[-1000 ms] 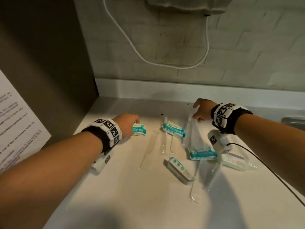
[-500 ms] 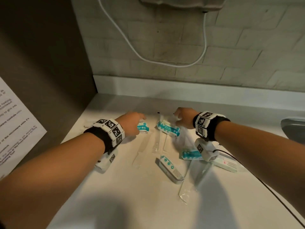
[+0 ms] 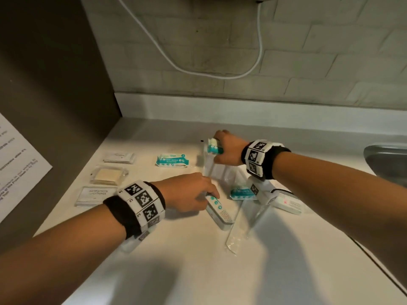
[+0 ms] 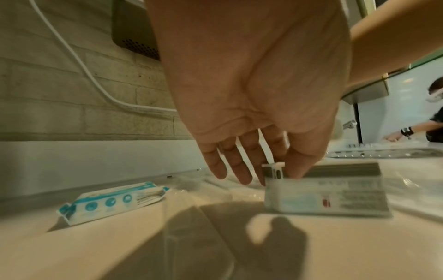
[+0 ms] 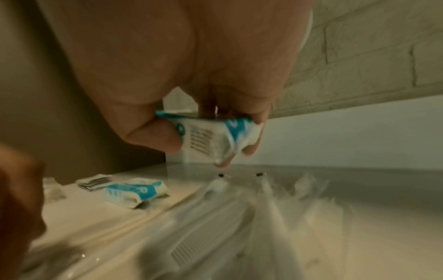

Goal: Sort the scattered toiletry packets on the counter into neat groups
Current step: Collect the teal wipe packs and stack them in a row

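My right hand [image 3: 220, 143] [image 5: 210, 144] holds a teal-and-white wipes packet [image 3: 211, 146] [image 5: 215, 132] between thumb and fingers, lifted above the counter near the back. A matching packet [image 3: 172, 160] [image 4: 112, 200] [image 5: 136, 193] lies flat to its left. My left hand [image 3: 210, 194] [image 4: 279, 174] pinches the near end of a white box with teal dots [image 3: 219, 211] [image 4: 323, 195], thumb on one side and fingers behind. A third teal packet [image 3: 241, 192] sits half hidden under my right wrist. Clear long sleeves [image 3: 242, 227] lie scattered around.
At the left lie a stack of white sachets [image 3: 119, 158], a wrapped soap [image 3: 109, 176] and shampoo sachets [image 3: 97, 195]. A white box with red print [image 3: 288, 203] sits at the right. A metal sink [image 3: 385, 159] borders the counter's right side.
My left hand let go of the teal packet at the left and came to the white box. My right hand took hold of the middle teal packet and lifted it.
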### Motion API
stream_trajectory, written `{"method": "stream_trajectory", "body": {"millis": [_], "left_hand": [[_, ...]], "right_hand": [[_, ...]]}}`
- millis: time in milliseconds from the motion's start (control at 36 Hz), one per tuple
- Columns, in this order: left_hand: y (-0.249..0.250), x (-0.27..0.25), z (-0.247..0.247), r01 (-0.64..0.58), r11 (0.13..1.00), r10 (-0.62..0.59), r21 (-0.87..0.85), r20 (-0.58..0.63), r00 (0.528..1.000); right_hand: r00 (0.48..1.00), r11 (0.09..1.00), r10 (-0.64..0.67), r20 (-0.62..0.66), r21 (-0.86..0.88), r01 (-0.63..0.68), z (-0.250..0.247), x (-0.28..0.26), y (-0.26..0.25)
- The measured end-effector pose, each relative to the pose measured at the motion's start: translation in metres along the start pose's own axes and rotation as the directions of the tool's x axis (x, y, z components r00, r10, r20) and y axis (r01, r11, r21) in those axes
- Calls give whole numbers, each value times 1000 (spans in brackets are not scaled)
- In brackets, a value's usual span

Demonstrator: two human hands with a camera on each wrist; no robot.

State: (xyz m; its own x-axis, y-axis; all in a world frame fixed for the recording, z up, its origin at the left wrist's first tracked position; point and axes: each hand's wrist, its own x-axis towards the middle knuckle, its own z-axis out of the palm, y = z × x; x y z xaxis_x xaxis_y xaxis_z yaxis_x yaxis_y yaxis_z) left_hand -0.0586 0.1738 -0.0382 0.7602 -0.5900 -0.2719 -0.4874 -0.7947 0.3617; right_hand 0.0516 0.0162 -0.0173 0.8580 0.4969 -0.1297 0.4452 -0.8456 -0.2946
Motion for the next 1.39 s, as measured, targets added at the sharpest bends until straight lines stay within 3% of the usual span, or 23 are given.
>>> {"method": "stream_trajectory", "body": {"millis": [111, 167, 250, 389, 472, 583, 694, 750, 833, 861, 917, 1028, 1167, 1389], "left_hand": [[6, -3, 11, -27, 1000, 27, -7, -10, 1000], [7, -3, 11, 0, 999, -1, -36, -15, 1000], [6, -3, 1, 34, 996, -36, -82, -20, 999], [8, -12, -23, 66, 982, -86, -178, -107, 991], [18, -11, -29, 68, 970, -106, -233, -154, 982], [39, -3, -23, 61, 972, -71, -228, -33, 997], [52, 11, -14, 25, 976, -14, -215, 51, 999], [57, 22, -10, 13, 974, -5, -225, 37, 999], [77, 44, -4, 10, 971, -10, -237, 1, 1000], [134, 79, 4, -44, 968, 54, -246, 32, 998], [150, 89, 4, -3, 980, 11, -200, 37, 999], [148, 117, 12, 112, 989, -123, -95, -109, 986], [140, 118, 18, 168, 986, -169, -26, -70, 983], [148, 115, 18, 199, 975, -181, 103, -164, 970]], "right_hand": [[991, 993, -23, 128, -113, 38, -11, -34, 11], [969, 981, 6, 246, -188, 42, -10, -52, 16], [945, 961, 59, 321, -275, 33, 3, -73, 25], [975, 956, 45, 217, -292, 21, 20, -86, 28], [987, 976, 12, 161, -218, 24, 19, -86, 24], [999, 997, 48, 24, 55, -50, 5, -88, 29], [997, 929, 75, -11, 365, -65, -25, -91, 33], [997, 903, 78, -20, 425, -62, -38, -94, 32], [988, 909, 147, -44, 400, -118, -49, -105, 48], [962, 901, 259, -82, 380, -210, -62, -153, 92], [950, 899, 297, -95, 362, -245, -63, -154, 104], [938, 914, 322, -128, 300, -273, -63, -155, 107], [939, 922, 320, -126, 269, -278, -55, -158, 109], [941, 925, 313, -132, 265, -271, -52, -165, 121]]}}
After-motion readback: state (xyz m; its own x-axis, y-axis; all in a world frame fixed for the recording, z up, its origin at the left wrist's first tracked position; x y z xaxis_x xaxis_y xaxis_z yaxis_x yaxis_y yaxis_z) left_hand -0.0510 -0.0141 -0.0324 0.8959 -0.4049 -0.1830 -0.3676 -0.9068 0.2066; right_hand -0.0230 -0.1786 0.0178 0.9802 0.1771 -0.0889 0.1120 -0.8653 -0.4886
